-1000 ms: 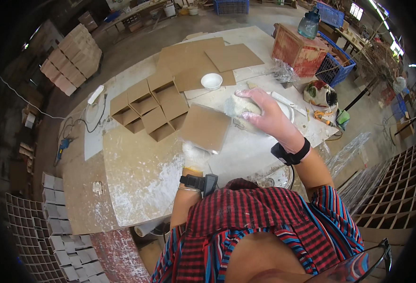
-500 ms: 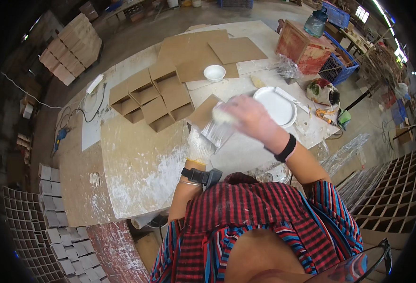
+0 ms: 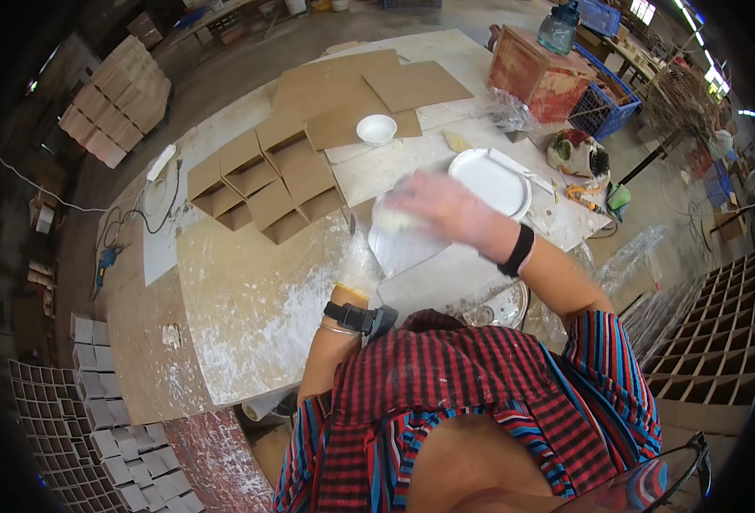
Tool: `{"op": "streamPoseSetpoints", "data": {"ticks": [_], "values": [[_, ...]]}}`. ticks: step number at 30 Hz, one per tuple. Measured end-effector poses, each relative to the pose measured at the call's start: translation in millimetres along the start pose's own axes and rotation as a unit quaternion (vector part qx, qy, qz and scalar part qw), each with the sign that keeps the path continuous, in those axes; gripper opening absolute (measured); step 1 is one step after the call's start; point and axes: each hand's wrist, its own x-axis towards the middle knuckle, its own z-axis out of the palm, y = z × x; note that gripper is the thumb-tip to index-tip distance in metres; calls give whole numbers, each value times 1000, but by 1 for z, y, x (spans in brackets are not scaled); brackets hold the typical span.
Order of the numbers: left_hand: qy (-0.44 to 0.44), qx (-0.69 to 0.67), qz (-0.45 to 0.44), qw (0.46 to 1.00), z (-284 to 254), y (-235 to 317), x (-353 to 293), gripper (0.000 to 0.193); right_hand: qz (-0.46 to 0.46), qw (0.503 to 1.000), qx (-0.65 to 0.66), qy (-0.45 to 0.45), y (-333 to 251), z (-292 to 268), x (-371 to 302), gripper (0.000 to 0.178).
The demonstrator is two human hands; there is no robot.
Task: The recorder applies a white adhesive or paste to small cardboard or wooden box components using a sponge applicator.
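My left hand (image 3: pixel 358 263), in a white knit glove, grips a small brown fiberboard box (image 3: pixel 405 250) by its near-left side. The box's upward face is covered in wet-looking white coating. On that face my right hand (image 3: pixel 447 208), bare and smeared by motion, presses a pale sponge-like pad (image 3: pixel 397 219); its fingers are curled over the pad and hide part of it. Beside my right hand lies a white tray (image 3: pixel 521 210) of white coating, with a flat white stick (image 3: pixel 518 169) across its rim. Several brown open boxes (image 3: pixel 275 203) stand grouped to the left.
Brown boards (image 3: pixel 334 85) lie at the table's far side, near a white bowl (image 3: pixel 376 129). A red-stained wooden box (image 3: pixel 535 73) carries a bottle (image 3: pixel 558 32). Orange-handled pliers (image 3: pixel 583 197) lie at the right. Divided racks (image 3: pixel 709 342) stand beside the table.
My right hand has moved the pad across the box's face. That face, streaky with brown showing before, now looks evenly white. The box is turned with its coated face more toward me.
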Motion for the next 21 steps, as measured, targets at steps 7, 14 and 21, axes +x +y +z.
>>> {"op": "streamPoseSetpoints", "data": {"ticks": [7,14,21], "values": [[-76,14,-22,997,7,12,-6,58,-64,997,37,26,-16,1,-13,47],[-57,0,-15,998,23,7,-1,35,-3,1000,8,-30,13,1,-3,58],[18,-189,-142,971,36,31,-21,45,112,990,26,79,26,-11,-29,53]]}}
